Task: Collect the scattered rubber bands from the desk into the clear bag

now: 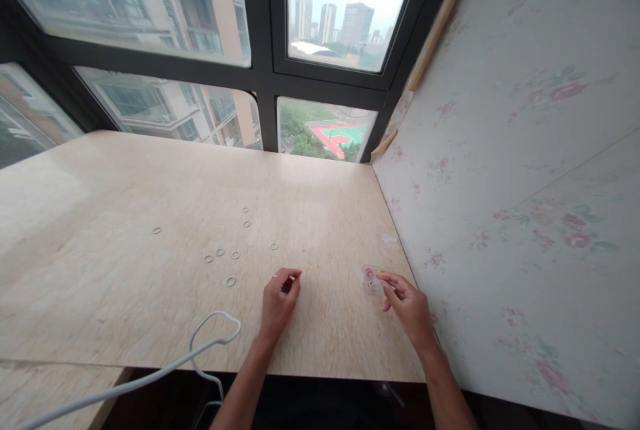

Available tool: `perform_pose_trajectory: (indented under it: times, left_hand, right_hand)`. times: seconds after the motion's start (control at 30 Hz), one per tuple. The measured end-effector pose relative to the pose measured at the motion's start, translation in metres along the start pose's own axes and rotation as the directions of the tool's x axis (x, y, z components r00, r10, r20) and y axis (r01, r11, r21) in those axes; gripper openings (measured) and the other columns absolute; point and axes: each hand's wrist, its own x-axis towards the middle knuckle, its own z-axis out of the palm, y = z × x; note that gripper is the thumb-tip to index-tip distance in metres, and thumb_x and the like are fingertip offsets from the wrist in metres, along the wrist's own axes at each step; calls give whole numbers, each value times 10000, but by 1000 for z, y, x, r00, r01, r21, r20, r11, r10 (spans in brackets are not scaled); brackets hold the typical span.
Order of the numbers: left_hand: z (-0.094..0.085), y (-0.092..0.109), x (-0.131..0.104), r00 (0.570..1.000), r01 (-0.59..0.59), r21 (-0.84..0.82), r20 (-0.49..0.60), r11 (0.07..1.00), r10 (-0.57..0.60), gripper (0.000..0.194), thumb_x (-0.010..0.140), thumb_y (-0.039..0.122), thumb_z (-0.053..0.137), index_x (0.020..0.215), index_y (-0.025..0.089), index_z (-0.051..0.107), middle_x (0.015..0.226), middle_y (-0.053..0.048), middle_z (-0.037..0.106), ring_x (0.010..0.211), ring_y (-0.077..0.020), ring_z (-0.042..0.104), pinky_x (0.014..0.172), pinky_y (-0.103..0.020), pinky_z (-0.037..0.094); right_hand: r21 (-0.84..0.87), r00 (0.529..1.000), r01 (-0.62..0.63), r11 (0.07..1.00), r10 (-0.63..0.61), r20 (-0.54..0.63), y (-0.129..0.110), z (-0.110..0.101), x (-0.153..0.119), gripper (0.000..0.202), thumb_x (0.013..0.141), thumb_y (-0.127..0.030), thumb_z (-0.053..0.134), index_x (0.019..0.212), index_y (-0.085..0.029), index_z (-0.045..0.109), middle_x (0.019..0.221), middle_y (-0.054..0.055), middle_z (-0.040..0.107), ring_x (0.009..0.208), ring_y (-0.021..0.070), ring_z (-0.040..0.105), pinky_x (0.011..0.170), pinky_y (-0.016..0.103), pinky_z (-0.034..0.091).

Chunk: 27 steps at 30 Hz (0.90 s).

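White, smooth cable point(160, 371) sits closest, looping over lower left. Right hand point(403, 295), right of centre, pinches at a clear, rectangular plastic case point(367, 290) with small rings inside; can't tell if the fingertips grip anything. Left hand point(283, 297), bottom centre, curls with thumb and index tips meeting, nothing visible between. Eight thin, pale metal rings point(231, 285) lie scattered left of centre.

Good practice: light pinch, case flat, contact from above; spare left hand could brace it, since it looks light enough to skid.

Surface: glossy beige, veined stone-look tabletop point(325, 217). Room: dark-framed window point(320, 82) up top, flower-print white wall point(475, 183) on the right.
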Motion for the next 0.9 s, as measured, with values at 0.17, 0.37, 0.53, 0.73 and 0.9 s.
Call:
perform_pose_trajectory:
  times: [0.17, 0.37, 0.53, 0.73, 0.9]
  left_hand:
    - [0, 0, -1, 1000, -3, -6, -9, 1000, 3, 138, 811, 217, 509, 841, 198, 642, 785, -30, 660, 650, -149, 613, 593, -259, 482]
    - [3, 2, -5, 999, -39, 47, 23, 998, 38, 142, 800, 182, 498, 835, 199, 634, 787, -26, 653, 653, -147, 596, 601, -260, 462]
    - [5, 4, -11, 999, -45, 61, 26, 997, 43, 171, 785, 127, 470, 821, 194, 623, 795, -29, 638, 671, -143, 576, 615, -260, 442]
    - [4, 8, -15, 1000, -15, 17, 21, 1000, 15, 202, 748, 72, 452, 760, 194, 612, 780, -33, 624, 666, -143, 566, 605, -256, 430]
    - [6, 8, -16, 1000, -7, 20, 20, 1000, 6, 221, 731, 42, 462, 755, 195, 621, 774, -31, 620, 654, -137, 549, 612, -259, 418]
  right_hand:
    - [10, 999, -5, 1000, 5, -54, -3, -2, -4, 368, 825, -526, 587, 962, -191, 656, 671, 23, 701, 456, 138, 603, 460, 229, 447]
    - [131, 1000, 19, 991, -19, 1, -19, 13, -24, 324, 848, -510, 576, 868, -194, 648, 698, 37, 708, 424, 123, 569, 472, 232, 473]
    - [256, 976, 18, 966, -73, 206, -30, 52, -43, 326, 878, -503, 539, 878, -198, 651, 840, 83, 742, 556, 171, 667, 546, 258, 526]
    - [332, 947, -44, 942, -67, 314, -29, 78, -52, 323, 899, -525, 487, 889, -215, 579, 877, 84, 742, 669, 209, 702, 510, 256, 504]
    - [290, 952, -2, 957, -87, 294, -23, 78, -55, 352, 910, -545, 444, 849, -213, 547, 810, 75, 731, 641, 193, 690, 551, 265, 508]
